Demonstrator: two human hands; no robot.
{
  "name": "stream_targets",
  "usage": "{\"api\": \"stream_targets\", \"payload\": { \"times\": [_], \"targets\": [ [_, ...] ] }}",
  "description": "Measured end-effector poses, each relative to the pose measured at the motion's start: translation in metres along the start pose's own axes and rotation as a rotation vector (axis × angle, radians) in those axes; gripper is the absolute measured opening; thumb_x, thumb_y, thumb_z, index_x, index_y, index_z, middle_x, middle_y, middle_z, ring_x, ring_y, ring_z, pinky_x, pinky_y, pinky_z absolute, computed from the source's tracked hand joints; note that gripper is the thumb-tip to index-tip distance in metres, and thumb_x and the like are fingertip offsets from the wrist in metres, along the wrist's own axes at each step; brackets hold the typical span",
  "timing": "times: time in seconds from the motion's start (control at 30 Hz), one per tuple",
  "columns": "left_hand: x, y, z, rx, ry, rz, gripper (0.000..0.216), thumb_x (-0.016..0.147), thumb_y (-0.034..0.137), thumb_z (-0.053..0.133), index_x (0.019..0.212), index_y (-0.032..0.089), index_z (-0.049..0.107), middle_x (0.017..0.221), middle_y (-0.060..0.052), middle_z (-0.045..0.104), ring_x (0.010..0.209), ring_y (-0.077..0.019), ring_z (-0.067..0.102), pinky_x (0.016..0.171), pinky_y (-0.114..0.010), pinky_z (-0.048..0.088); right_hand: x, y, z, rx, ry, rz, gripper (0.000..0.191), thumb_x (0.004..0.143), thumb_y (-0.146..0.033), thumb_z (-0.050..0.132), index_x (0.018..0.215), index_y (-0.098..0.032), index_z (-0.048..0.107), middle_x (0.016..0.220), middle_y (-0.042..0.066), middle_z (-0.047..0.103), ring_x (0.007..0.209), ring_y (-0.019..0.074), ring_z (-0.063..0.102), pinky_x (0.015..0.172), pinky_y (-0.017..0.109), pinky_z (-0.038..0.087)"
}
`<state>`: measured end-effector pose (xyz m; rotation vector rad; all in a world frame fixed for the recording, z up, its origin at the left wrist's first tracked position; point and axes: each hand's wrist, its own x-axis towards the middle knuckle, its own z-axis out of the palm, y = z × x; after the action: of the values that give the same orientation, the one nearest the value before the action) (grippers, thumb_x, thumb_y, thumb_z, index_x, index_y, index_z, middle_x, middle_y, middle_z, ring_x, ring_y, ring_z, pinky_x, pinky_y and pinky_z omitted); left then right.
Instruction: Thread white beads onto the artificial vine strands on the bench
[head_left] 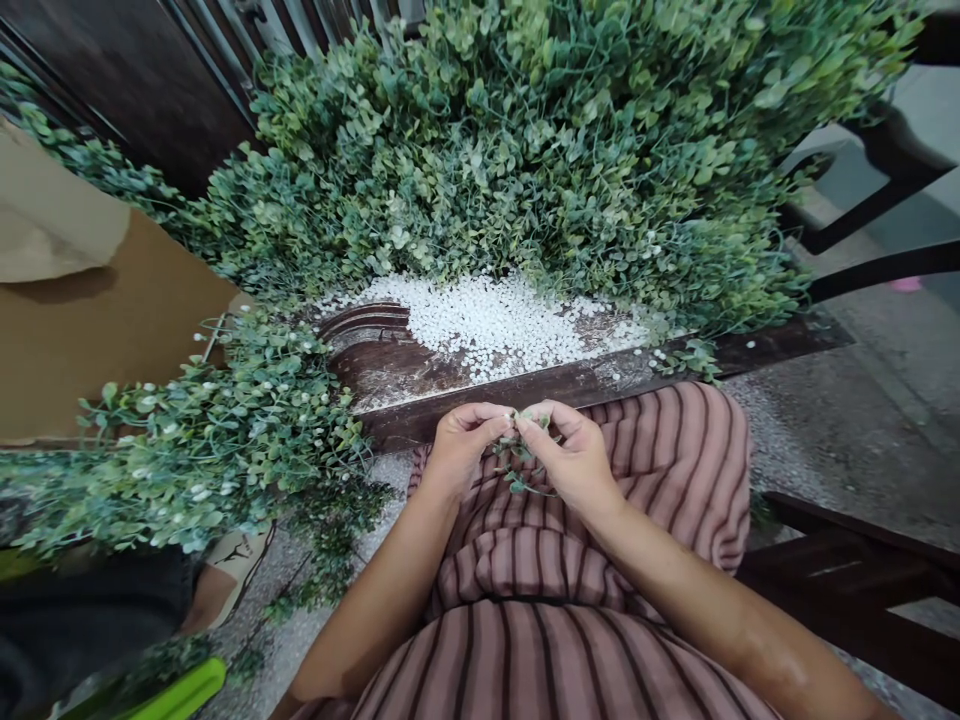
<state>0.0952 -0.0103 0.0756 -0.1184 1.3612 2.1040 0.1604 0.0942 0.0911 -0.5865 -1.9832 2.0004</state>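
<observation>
Just above my lap, my two hands meet with fingertips almost touching. My right hand (574,455) pinches an artificial leaf sprig (516,478), whose small green leaves hang below the fingers. Thumb and forefinger of my left hand (466,445) are closed at the sprig's tip, with a tiny white bead showing between them. Beyond the hands, a heap of white beads (499,325) is spread over a dark wooden surface (397,375). A large mass of artificial greenery (540,150) stands behind the beads.
Greenery dotted with white beads (247,420) is piled at left, beside a cardboard box (120,340). Another person's foot (232,565) and a bright green object (180,690) are at lower left. Dark wooden chair parts (862,570) stand at right.
</observation>
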Motion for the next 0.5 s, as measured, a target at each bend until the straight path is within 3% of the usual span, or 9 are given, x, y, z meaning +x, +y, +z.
{"api": "stream_targets", "payload": {
  "times": [0.5],
  "targets": [
    [-0.0073,0.0019,-0.0057,0.107,-0.052,0.065,0.023,0.05,0.034,0.081,0.06,0.017,0.069,0.062,-0.001,0.066,0.059,-0.0093,0.058,0.067,-0.024,0.049,-0.0074,-0.0011,0.001,-0.068,0.014,-0.113,0.015,0.074,-0.028,0.057,0.066,-0.015,0.057,0.061,-0.001,0.051,0.057,0.01,0.044,0.056,0.023,0.037]
  ]
}}
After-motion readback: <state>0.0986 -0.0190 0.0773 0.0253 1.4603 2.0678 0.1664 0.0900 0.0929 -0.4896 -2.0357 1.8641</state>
